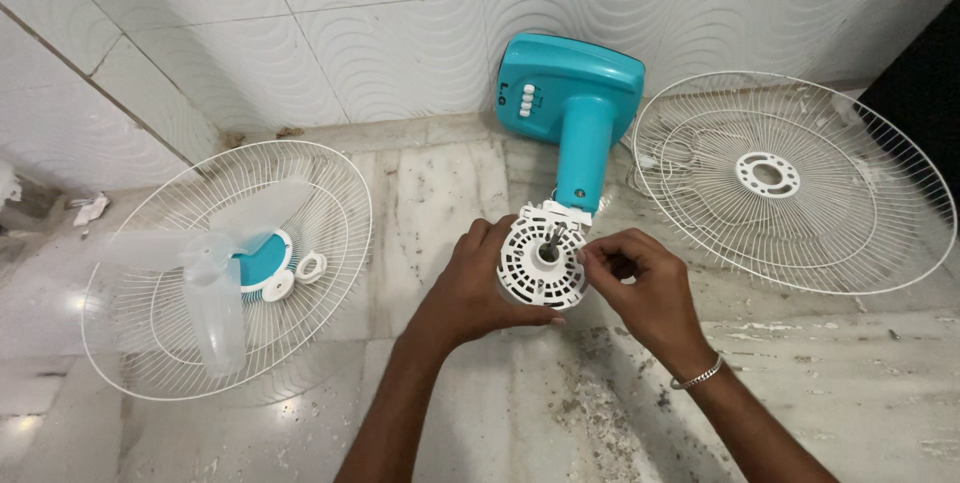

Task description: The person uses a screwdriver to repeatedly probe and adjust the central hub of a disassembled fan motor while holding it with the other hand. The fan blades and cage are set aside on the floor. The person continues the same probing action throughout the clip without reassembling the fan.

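1. The left hand [470, 288] grips the white motor housing [541, 265] from its left side, fingers wrapped round the underside.
2. The right hand [640, 288] pinches at the housing's right rim; a bracelet [697, 375] sits on that wrist.
3. The housing stands on the marble floor [820, 363], joined to the teal fan stand [572, 108].
4. A wire guard [232, 268] holding clear fan blades [205, 283] lies left; another guard [790, 183] lies right.

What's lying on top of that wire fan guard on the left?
On the left guard lie clear fan blades, a white ring nut and a white cap. The floor beneath shows through.
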